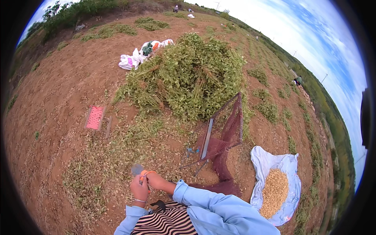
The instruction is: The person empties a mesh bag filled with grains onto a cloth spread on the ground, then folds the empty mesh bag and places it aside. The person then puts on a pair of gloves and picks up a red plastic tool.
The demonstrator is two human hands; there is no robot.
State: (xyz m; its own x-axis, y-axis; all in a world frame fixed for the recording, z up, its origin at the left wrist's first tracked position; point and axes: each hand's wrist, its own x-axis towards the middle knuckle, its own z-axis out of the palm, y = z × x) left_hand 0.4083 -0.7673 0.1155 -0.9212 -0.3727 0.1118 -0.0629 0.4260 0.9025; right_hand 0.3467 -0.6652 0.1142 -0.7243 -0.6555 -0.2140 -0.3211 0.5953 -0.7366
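Low in front of my body, my left hand (139,187) and my right hand (157,179) are close together. Between them is a small orange and grey item (142,171), perhaps a work glove; its grey end is blurred and its kind cannot be settled. Fingers of both hands close on its orange part. A bracelet (139,200) circles my left wrist. Below the hands lies soil strewn with dry leaves (97,176). To the right of them stands a metal frame (208,138) draped with maroon netting (220,163).
A large heap of uprooted leafy plants (191,76), apparently peanut, rises ahead. White sacks (132,60) lie behind its left side. A low folding stool (95,117) with a pink woven seat stands left. At right, a white sheet (282,161) bears peanut pods (274,192). A distant person (298,80) sits farther right.
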